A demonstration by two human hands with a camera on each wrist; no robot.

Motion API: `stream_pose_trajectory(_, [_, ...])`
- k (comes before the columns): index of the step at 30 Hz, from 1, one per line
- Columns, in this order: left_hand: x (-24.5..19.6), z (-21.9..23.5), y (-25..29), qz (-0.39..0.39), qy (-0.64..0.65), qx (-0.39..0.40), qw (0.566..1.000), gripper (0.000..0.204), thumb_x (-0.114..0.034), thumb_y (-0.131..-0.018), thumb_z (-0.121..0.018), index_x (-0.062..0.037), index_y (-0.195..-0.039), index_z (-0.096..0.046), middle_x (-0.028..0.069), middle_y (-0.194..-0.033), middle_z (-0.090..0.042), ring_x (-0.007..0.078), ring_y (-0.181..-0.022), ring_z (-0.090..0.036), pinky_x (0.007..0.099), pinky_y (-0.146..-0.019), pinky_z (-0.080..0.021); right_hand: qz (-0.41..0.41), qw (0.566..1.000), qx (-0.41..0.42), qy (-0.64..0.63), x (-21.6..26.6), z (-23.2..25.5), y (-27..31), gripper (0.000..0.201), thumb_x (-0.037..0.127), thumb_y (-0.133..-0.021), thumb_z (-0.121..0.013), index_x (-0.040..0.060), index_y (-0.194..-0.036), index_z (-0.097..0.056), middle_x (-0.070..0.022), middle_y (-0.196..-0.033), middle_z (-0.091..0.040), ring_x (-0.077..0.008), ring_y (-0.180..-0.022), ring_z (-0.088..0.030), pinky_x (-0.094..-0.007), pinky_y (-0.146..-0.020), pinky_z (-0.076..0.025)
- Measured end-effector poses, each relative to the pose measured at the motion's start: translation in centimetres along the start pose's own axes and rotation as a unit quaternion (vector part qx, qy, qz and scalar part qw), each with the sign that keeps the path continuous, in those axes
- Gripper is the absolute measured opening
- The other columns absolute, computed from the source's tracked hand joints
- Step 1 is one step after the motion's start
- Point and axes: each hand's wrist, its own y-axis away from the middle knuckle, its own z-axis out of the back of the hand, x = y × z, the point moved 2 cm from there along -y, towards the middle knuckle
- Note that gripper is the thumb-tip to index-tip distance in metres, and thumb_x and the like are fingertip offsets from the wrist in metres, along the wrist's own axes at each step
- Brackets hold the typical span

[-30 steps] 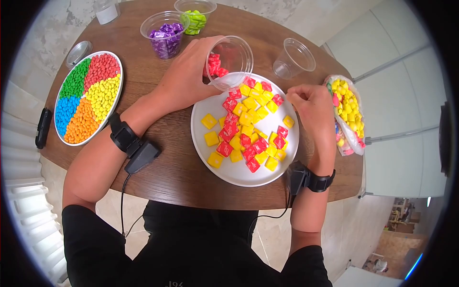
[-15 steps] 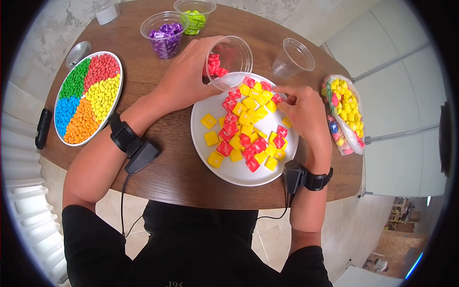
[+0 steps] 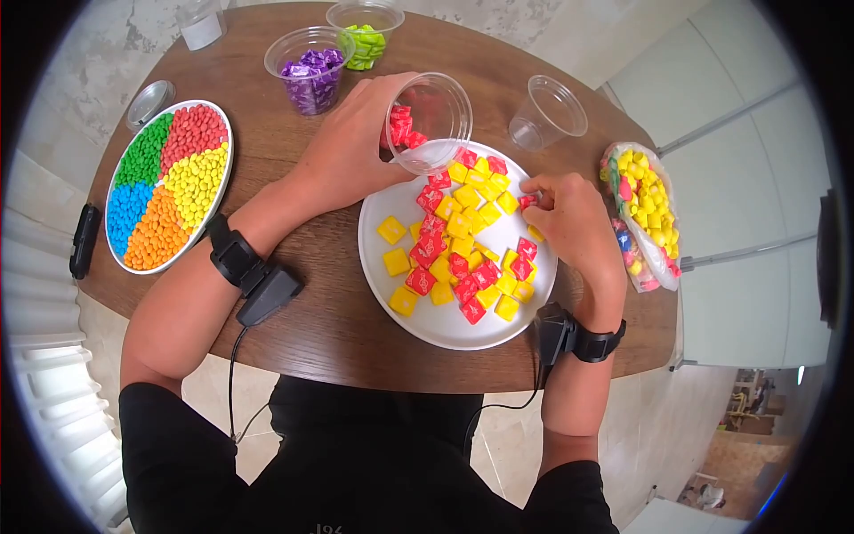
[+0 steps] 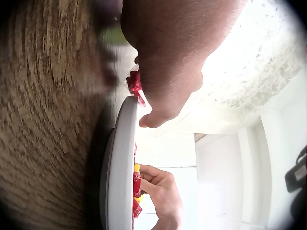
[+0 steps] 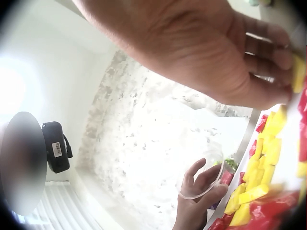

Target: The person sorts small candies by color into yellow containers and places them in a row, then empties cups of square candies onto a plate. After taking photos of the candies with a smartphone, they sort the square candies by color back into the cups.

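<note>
My left hand (image 3: 347, 147) grips a clear plastic cup (image 3: 447, 116) tipped over the far left rim of a white plate (image 3: 374, 276); red wrapped candies (image 3: 402, 127) lie inside the cup. Red and yellow wrapped squares (image 3: 460, 224) are spread over the plate. At the plate's right side, my right hand (image 3: 578, 218) pinches a red candy (image 3: 528, 201) between thumb and fingers. The right wrist view shows the right hand (image 5: 216, 57) low over the plate, its fingertips by a yellow square (image 5: 298, 74), with the left hand and cup beyond.
Cups of purple candies (image 3: 313, 82) and green candies (image 3: 365, 44) stand behind the left hand. An empty clear cup (image 3: 550, 114) is at the back right, a bag of mixed candies (image 3: 648, 209) at the right edge. A sorted candy plate (image 3: 169, 185) lies left.
My right hand has moved left to the plate's edge and taken hold of a red candy, shifting it slightly toward me. The left hand and its cup stay nearly still.
</note>
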Motion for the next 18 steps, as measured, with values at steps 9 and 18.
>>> stream_pose_trajectory(9, [0.1,0.0,0.0,0.004,0.002,-0.001,1.000,0.092,-0.018,-0.071,-0.094,-0.0061,-0.150,-0.049,0.0148,-0.141,-0.060,0.0301,-0.132,-0.059,0.0408,-0.114,-0.047,-0.023,0.996,0.031,-0.086,0.6,0.8,-0.2,0.014,0.012,-0.078,-0.078,-0.0007,-0.084,-0.075,-0.0154,-0.077,-0.072,-0.0244,-0.068,-0.070,-0.0374,-0.066,-0.053])
stream_pose_trajectory(18, [0.1,-0.1,0.0,-0.002,0.000,0.002,1.000,0.092,-0.017,-0.070,-0.095,-0.0057,-0.150,-0.049,0.0149,-0.141,-0.060,0.0299,-0.132,-0.059,0.0409,-0.114,-0.047,0.074,0.966,-0.024,-0.248,2.6,0.0,0.1,0.010,0.000,-0.080,-0.074,-0.0034,-0.084,-0.066,-0.0047,-0.064,-0.058,-0.0102,-0.061,-0.055,-0.0290,-0.057,-0.044])
